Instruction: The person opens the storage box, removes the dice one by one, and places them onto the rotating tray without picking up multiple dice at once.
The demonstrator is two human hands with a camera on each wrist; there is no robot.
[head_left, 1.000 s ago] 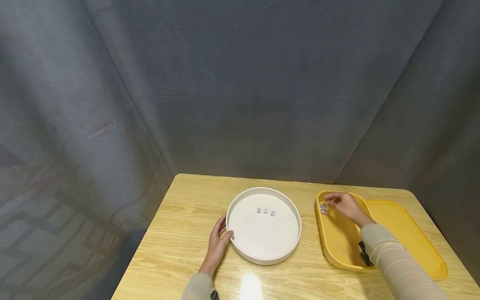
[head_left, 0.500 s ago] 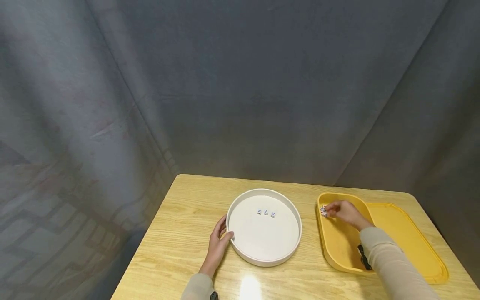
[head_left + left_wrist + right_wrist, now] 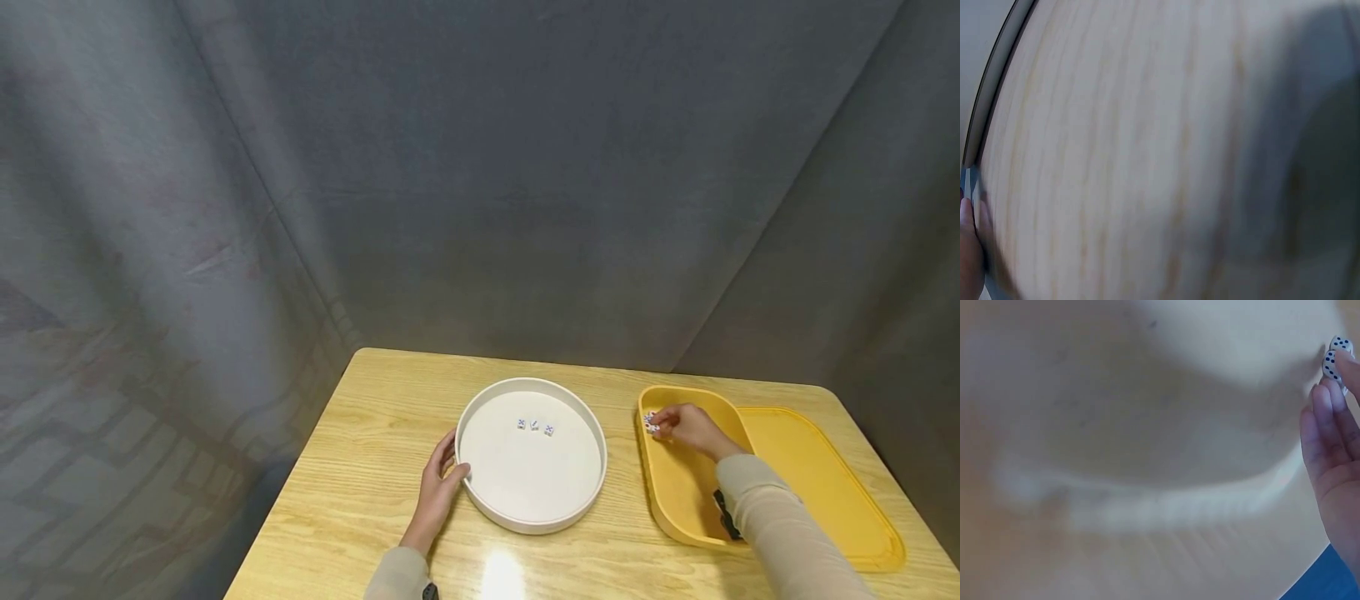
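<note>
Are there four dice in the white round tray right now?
No, the white round tray holds three dice in a row.

Bare tabletop (image 3: 622,467) between white dish (image 3: 480,500) and yellow tray (image 3: 825,467)

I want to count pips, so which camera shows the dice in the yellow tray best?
The right wrist view: the dice are close, pips distinct, beside the right hand's fingertips. The head view shows them only as tiny specks in the yellow tray. The left wrist view shows none.
</note>
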